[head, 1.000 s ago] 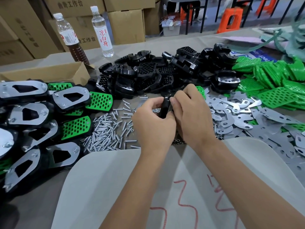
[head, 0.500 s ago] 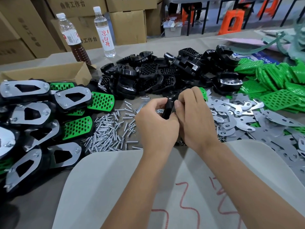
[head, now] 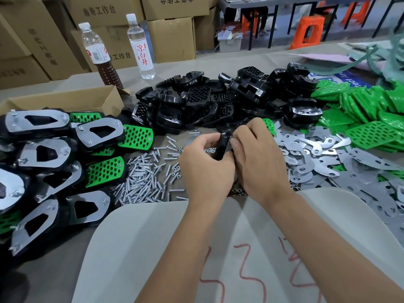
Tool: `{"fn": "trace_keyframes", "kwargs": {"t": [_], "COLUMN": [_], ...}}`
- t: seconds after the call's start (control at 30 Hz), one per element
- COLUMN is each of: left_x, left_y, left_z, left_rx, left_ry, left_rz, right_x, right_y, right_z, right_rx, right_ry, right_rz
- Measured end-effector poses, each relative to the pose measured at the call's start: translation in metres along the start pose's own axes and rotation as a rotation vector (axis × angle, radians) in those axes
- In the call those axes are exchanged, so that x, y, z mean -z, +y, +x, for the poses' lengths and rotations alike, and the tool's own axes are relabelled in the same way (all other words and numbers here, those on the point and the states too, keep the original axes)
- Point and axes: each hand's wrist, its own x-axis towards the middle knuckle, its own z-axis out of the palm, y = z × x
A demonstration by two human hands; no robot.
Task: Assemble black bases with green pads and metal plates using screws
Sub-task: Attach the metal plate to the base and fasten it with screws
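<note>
Both hands grip one base (head: 223, 145) on edge: left hand (head: 205, 162) and right hand (head: 260, 160) curled round it. I judge it mid-assembly; next, a screw (head: 144, 178) from the pile.

Beyond my table (head: 196, 64), brown cardboard boxes (head: 172, 38) stood stacked in a wall, some printed with dark characters. To their right the grey floor (head: 273, 43) opened out, where a dark-legged table (head: 258, 3) stood with orange plastic stools (head: 308, 32) near it and a small grey bin (head: 229, 43) on the floor. The table top was a dull beige, and the light fell even and soft.
</note>
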Motion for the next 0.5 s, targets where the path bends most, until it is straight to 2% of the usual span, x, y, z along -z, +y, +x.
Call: {"fn": "trace_keyframes", "kwargs": {"t": [0.13,0.3,0.5], "left_x": [-0.0015,0.0,-0.0014], "left_y": [0.0018,0.0029,0.0036], "left_z": [-0.0026,-0.0025,-0.0045], "left_rx": [-0.006,-0.012,-0.021], "left_ry": [-0.009,-0.002,-0.011], "left_rz": [0.008,0.017,0.018], "right_x": [0.0014,0.0015,0.0014], "right_y": [0.0004,-0.0023,0.0001], "right_z": [-0.0006,0.0004,0.0003], "right_rx": [-0.036,0.002,-0.037], "right_ry": [0.06,0.011,0.084], "right_rz": [-0.012,0.021,0.005]}}
